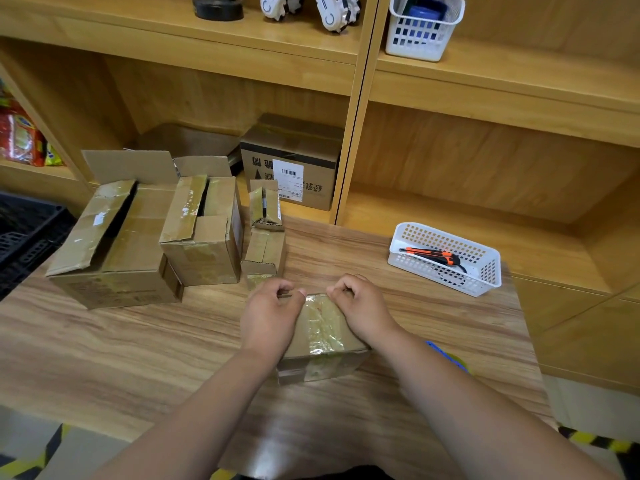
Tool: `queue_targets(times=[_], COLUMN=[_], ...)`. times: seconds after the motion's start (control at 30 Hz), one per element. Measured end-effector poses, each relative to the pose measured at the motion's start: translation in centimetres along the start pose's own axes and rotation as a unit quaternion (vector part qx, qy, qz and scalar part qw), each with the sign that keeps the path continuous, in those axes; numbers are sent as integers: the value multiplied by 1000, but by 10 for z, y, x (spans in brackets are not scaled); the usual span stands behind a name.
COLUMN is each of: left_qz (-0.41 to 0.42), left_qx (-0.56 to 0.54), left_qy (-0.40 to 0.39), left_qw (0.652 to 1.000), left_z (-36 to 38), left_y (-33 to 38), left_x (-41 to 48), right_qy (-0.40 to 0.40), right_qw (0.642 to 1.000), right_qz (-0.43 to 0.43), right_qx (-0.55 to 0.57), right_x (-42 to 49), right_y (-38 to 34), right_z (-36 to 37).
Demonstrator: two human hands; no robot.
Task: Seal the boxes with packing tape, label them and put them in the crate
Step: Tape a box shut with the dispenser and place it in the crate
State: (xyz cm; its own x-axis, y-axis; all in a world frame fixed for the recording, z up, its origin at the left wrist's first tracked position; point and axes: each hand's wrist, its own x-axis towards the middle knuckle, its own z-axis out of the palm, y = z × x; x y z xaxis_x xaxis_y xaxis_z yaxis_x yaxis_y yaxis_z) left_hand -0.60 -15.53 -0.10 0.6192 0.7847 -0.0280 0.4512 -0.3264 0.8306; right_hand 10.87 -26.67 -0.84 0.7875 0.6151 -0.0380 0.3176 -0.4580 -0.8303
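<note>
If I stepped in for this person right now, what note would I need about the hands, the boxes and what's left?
Left hand and right hand: both curl over the far edge of the small taped box on the table.
Done: tape runs along its top; no label shows.
Left: label it; seal the large open box, medium open box and narrow open box behind-left; load the black crate, far left.
Utility knife lies in the white basket, right.

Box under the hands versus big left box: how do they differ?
The small box is closed and taped; the big box has a raised flap and a gap. Left hand and right hand hold the small box, not the big box. Both are brown cardboard.
</note>
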Motion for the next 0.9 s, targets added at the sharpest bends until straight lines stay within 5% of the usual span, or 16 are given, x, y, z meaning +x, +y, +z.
queue_targets(times=[0.13,0.27,0.57,0.9], left_qz=[-127,-254,-61,19], left_qx=[17,-225,-244,-144], left_qy=[-37,-99,-155,-276], left_qw=[991,936,955,950], left_z=[4,9,9,16], left_y=[-8,-5,1,-43], left_x=[-2,-5,2,8], right_qy=[25,-11,81,-29], right_qw=[985,964,989,986], right_qz=[140,217,64,-43], right_qx=[98,154,107,-158], right_x=[-12,-20,-37,-76], right_y=[-3,-8,7,59], right_z=[-6,-12,-12,20])
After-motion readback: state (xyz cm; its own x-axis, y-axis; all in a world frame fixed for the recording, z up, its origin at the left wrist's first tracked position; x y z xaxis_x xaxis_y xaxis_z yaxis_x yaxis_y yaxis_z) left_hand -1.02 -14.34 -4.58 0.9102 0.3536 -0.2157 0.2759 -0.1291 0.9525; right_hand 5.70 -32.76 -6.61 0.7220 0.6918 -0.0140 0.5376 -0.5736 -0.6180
